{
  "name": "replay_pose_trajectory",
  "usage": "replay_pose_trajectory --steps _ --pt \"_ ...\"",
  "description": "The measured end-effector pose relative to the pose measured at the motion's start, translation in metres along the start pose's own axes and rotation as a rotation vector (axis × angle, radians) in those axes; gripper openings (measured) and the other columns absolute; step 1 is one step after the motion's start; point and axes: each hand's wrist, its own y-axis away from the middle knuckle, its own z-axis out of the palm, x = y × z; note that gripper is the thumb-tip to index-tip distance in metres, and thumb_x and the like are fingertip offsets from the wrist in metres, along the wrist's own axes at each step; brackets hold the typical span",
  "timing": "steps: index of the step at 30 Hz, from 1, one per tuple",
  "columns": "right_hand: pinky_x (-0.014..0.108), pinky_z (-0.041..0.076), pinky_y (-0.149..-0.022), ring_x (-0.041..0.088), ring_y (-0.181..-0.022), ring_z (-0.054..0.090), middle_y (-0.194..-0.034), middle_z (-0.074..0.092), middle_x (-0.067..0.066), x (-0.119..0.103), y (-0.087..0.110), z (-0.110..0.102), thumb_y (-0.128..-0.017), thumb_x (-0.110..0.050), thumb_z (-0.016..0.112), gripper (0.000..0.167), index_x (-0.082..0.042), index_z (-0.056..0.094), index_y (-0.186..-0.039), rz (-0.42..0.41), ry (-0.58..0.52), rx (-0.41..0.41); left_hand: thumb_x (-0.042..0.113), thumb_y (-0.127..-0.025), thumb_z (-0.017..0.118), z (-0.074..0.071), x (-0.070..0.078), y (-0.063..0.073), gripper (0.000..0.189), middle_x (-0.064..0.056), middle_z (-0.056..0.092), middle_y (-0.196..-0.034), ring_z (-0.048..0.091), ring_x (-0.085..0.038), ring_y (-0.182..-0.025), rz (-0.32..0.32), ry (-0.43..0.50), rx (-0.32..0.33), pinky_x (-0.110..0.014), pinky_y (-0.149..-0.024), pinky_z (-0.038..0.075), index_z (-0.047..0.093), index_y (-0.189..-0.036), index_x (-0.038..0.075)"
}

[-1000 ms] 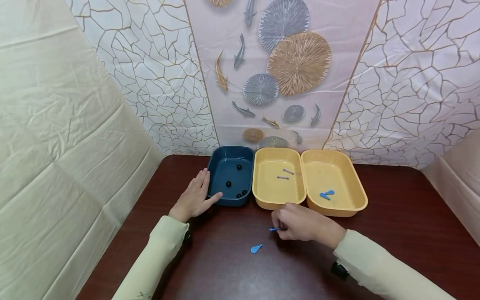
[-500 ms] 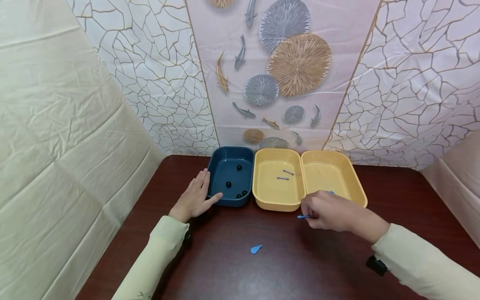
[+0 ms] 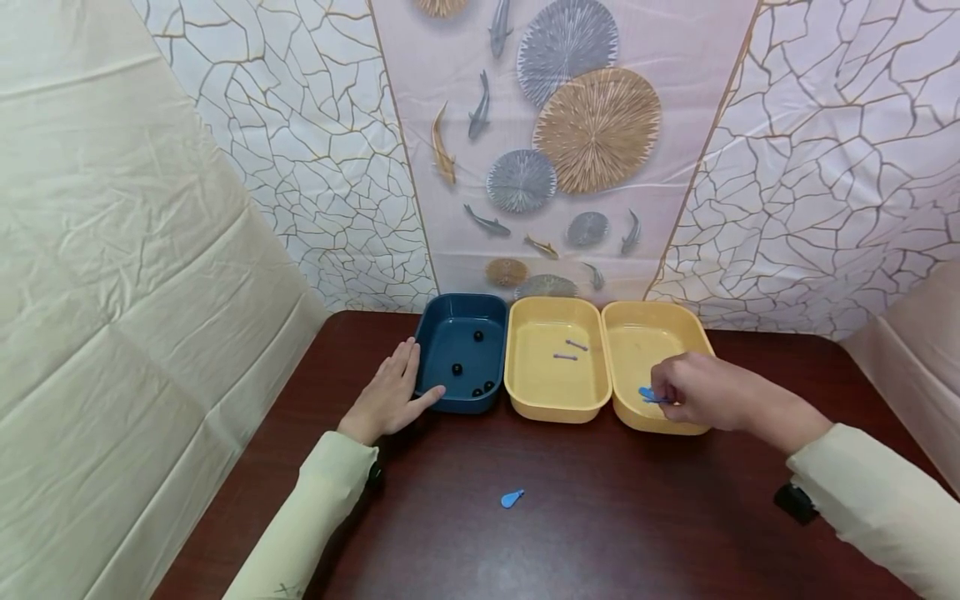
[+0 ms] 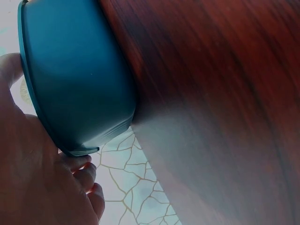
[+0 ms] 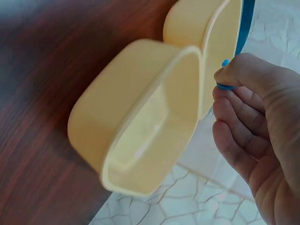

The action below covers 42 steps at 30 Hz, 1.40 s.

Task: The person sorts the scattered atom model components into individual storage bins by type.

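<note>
My right hand (image 3: 701, 390) is over the right yellow tray (image 3: 626, 321). Between thumb and index finger it pinches a small blue piece (image 5: 226, 86), mostly covered by the fingers. Blue teardrop-shaped pieces (image 3: 647, 392) show beside those fingertips; which lie in the tray and which is held is hard to separate. My left hand (image 3: 386, 396) rests spread against the near left corner of the dark blue tray (image 3: 467, 406), its fingers along the left side and its thumb at the front rim. Another blue teardrop piece (image 3: 512, 498) lies on the table.
Several black balls (image 3: 457, 369) sit in the dark blue tray. The middle yellow tray (image 3: 555, 414) holds two small purple bar-shaped pieces (image 3: 566, 357). All three trays stand side by side at the back of the dark wooden table (image 3: 450, 550), near the patterned cloth (image 3: 360, 208).
My right hand has moved right and away from me, from the table before the middle tray to over the right yellow tray, carrying the blue piece. The left hand stays put.
</note>
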Motion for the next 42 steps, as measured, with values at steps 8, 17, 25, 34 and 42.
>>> replay_pose_trajectory --steps 8,17,25,34,42 --pt "0.022 0.048 -0.060 0.001 -0.069 0.053 -0.076 0.061 -0.012 0.024 -0.002 0.005 -0.082 -0.004 0.080 0.022 -0.019 0.065 -0.078 0.095 0.017 -0.022 0.063 -0.104 0.048 0.001 -0.001 0.000 0.099 -0.018 0.005 -0.179 0.008 -0.040 -0.166 0.005 0.006 0.007 -0.057 -0.135 0.014 0.007 -0.168 -0.002" --pt "0.023 0.049 -0.060 0.002 -0.068 0.053 -0.076 0.064 -0.009 0.051 -0.004 0.022 -0.084 -0.005 0.081 0.017 -0.014 0.068 -0.080 0.108 -0.010 -0.021 0.062 -0.104 0.048 0.001 -0.001 0.000 0.099 -0.019 0.006 -0.179 0.009 -0.040 -0.166 0.005 0.005 0.014 -0.057 -0.134 0.015 0.008 -0.168 -0.002" --pt "0.024 0.047 -0.061 0.007 -0.068 0.052 -0.075 0.062 -0.007 0.070 -0.004 0.040 -0.085 -0.007 0.082 0.017 -0.014 0.068 -0.079 0.185 -0.018 -0.055 0.062 -0.104 0.048 0.001 -0.001 -0.001 0.099 -0.019 0.006 -0.179 0.009 -0.039 -0.166 0.007 0.003 0.017 -0.057 -0.134 0.015 0.008 -0.168 -0.002" --pt "0.030 0.053 -0.063 0.011 -0.073 0.059 -0.083 0.068 -0.002 0.071 -0.002 0.031 -0.084 -0.010 0.087 0.017 -0.007 0.071 -0.088 0.192 0.020 -0.043 0.062 -0.104 0.049 0.001 0.000 -0.001 0.099 -0.018 0.005 -0.179 0.009 -0.040 -0.166 0.005 0.001 0.019 -0.058 -0.134 0.015 0.007 -0.168 -0.001" --pt "0.033 0.057 -0.067 0.014 -0.080 0.066 -0.089 0.071 0.001 0.053 -0.005 0.011 -0.084 -0.008 0.086 0.016 -0.007 0.073 -0.093 0.118 0.032 0.000 0.063 -0.104 0.048 0.002 -0.001 0.000 0.099 -0.018 0.005 -0.179 0.008 -0.040 -0.166 -0.001 -0.002 0.009 -0.057 -0.134 0.014 0.007 -0.168 -0.002"
